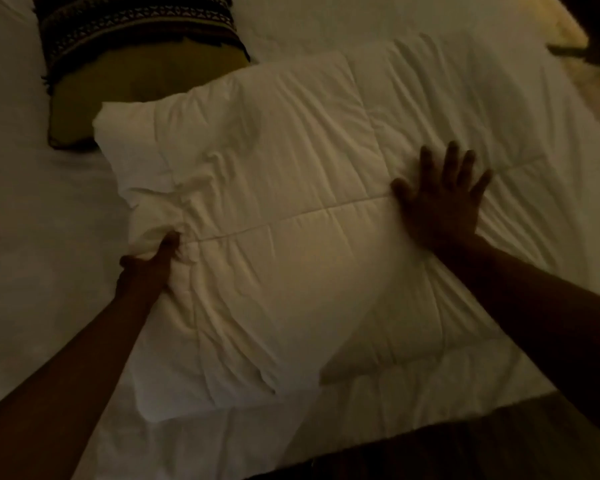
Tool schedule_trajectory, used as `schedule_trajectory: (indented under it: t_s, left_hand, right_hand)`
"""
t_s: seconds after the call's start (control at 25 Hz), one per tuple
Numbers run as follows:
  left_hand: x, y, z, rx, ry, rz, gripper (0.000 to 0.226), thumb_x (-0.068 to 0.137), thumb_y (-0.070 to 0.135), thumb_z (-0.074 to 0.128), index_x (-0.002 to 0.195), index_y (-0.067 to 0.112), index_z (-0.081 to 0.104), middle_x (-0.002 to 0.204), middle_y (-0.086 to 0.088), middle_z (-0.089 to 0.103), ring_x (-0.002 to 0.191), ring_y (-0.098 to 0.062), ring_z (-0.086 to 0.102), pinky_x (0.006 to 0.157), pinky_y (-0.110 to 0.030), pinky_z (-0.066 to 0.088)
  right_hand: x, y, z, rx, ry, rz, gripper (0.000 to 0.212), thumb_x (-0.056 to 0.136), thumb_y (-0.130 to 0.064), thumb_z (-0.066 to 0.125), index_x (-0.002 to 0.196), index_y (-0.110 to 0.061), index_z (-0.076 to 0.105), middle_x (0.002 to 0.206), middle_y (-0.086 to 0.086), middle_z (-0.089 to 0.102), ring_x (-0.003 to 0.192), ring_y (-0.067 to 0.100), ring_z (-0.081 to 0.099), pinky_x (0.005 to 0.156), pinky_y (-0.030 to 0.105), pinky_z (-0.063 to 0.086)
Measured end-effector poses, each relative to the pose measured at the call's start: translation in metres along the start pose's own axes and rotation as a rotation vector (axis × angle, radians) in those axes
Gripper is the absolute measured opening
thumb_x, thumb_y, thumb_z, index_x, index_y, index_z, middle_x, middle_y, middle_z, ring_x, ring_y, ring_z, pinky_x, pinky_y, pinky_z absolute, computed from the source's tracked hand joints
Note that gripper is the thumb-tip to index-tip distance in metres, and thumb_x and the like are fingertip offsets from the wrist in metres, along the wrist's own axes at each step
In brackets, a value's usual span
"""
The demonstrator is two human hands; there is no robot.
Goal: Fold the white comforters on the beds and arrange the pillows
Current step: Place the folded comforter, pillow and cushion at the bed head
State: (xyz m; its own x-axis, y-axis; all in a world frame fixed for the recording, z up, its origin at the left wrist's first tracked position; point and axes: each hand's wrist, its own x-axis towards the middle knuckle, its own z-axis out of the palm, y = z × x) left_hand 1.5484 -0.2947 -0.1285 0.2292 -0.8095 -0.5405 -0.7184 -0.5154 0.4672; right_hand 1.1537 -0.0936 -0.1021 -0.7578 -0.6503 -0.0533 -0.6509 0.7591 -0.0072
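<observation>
Fingers of our left hand (pixel 149 265) pinch the near-left edge of the folded white quilted comforter (pixel 291 202); our right hand (pixel 440 199) presses flat, fingers spread, further right along its length.

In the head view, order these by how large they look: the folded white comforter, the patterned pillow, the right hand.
1. Folded white comforter
2. Patterned pillow, partly cut off by the frame and covered by the comforter
3. Right hand

— Where am I working here?
— A bedroom, dimly lit. I see a bed (pixel 32 237) under a white sheet, a quilted white comforter (pixel 291 202) folded on top, and a dark patterned pillow (pixel 136 39) lying near its head.
— Home or hotel?
— I cannot tell.
</observation>
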Motion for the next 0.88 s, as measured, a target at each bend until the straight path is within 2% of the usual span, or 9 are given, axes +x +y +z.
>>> schedule_trajectory:
  t_s: [0.16, 0.32, 0.4, 0.52, 0.6, 0.68, 0.8, 0.88]
  left_hand:
    - [-0.001, 0.002, 0.015, -0.029, 0.015, -0.074, 0.118, 0.074, 0.079, 0.055, 0.155, 0.006, 0.01, 0.155, -0.023, 0.03, 0.138, -0.04, 0.036, 0.112, -0.047, 0.031]
    - [0.0, 0.005, 0.016, -0.066, 0.045, -0.093, 0.114, 0.073, 0.078, 0.059, 0.152, 0.005, 0.021, 0.152, -0.022, 0.036, 0.135, -0.04, 0.04, 0.111, -0.047, 0.034]
    - [-0.004, 0.008, 0.019, -0.08, 0.075, -0.099, 0.111, 0.075, 0.081, 0.052, 0.151, 0.004, 0.023, 0.152, -0.022, 0.035, 0.136, -0.039, 0.039, 0.112, -0.047, 0.032]
    - [-0.018, 0.017, 0.036, -0.069, 0.065, -0.138, 0.107, 0.082, 0.085, 0.03, 0.154, 0.007, 0.017, 0.156, -0.023, 0.027, 0.14, -0.039, 0.033, 0.115, -0.047, 0.027]
    - [-0.024, 0.023, 0.045, -0.017, 0.038, -0.182, 0.118, 0.07, 0.095, 0.021, 0.157, 0.015, 0.007, 0.16, -0.02, 0.02, 0.141, -0.039, 0.032, 0.117, -0.048, 0.026]
    - [-0.023, 0.025, 0.049, 0.059, -0.024, -0.15, 0.121, 0.062, 0.096, 0.02, 0.157, 0.024, 0.003, 0.159, -0.023, 0.018, 0.138, -0.042, 0.033, 0.115, -0.05, 0.027]
    - [-0.013, 0.028, 0.046, 0.029, 0.014, -0.251, 0.128, 0.063, 0.099, 0.029, 0.156, 0.012, 0.011, 0.153, -0.023, 0.032, 0.134, -0.04, 0.04, 0.112, -0.048, 0.033]
    - [-0.001, 0.026, 0.043, 0.019, -0.025, -0.304, 0.132, 0.059, 0.1, 0.035, 0.154, 0.01, 0.018, 0.153, -0.021, 0.034, 0.134, -0.038, 0.041, 0.111, -0.049, 0.034]
  right_hand:
    - [0.055, 0.047, -0.009, -0.09, -0.043, 0.015, 0.073, 0.088, -0.077, 0.011, 0.153, -0.042, 0.008, 0.164, 0.011, -0.008, 0.148, 0.043, -0.012, 0.113, 0.07, -0.008]
    - [0.092, 0.078, -0.013, 0.087, -0.033, 0.082, 0.071, 0.086, -0.081, 0.016, 0.148, -0.054, -0.003, 0.163, 0.012, -0.014, 0.146, 0.047, -0.013, 0.109, 0.074, -0.006]
    - [0.103, 0.083, -0.007, 0.242, -0.059, 0.135, 0.073, 0.086, -0.081, 0.018, 0.147, -0.054, -0.009, 0.162, 0.018, -0.014, 0.146, 0.051, -0.008, 0.11, 0.074, 0.0]
    - [0.106, 0.087, 0.012, 0.389, -0.141, 0.133, 0.074, 0.086, -0.081, 0.019, 0.145, -0.056, -0.016, 0.162, 0.022, -0.011, 0.147, 0.049, 0.001, 0.113, 0.07, 0.006]
    - [0.109, 0.086, 0.017, 0.509, -0.194, 0.176, 0.082, 0.082, -0.086, 0.021, 0.146, -0.052, -0.017, 0.163, 0.019, -0.004, 0.147, 0.045, 0.013, 0.116, 0.065, 0.012]
    - [0.119, 0.086, 0.02, 0.602, -0.212, 0.302, 0.092, 0.079, -0.089, 0.02, 0.151, -0.043, -0.012, 0.163, 0.018, 0.008, 0.144, 0.042, 0.025, 0.118, 0.058, 0.019]
    - [0.136, 0.094, 0.027, 0.632, -0.242, 0.479, 0.108, 0.075, -0.091, 0.021, 0.157, -0.024, 0.0, 0.155, 0.022, 0.03, 0.139, 0.042, 0.035, 0.117, 0.052, 0.027]
    - [0.143, 0.099, 0.029, 0.614, -0.313, 0.531, 0.119, 0.069, -0.095, 0.025, 0.156, -0.016, 0.01, 0.151, 0.024, 0.037, 0.136, 0.043, 0.038, 0.114, 0.051, 0.03]
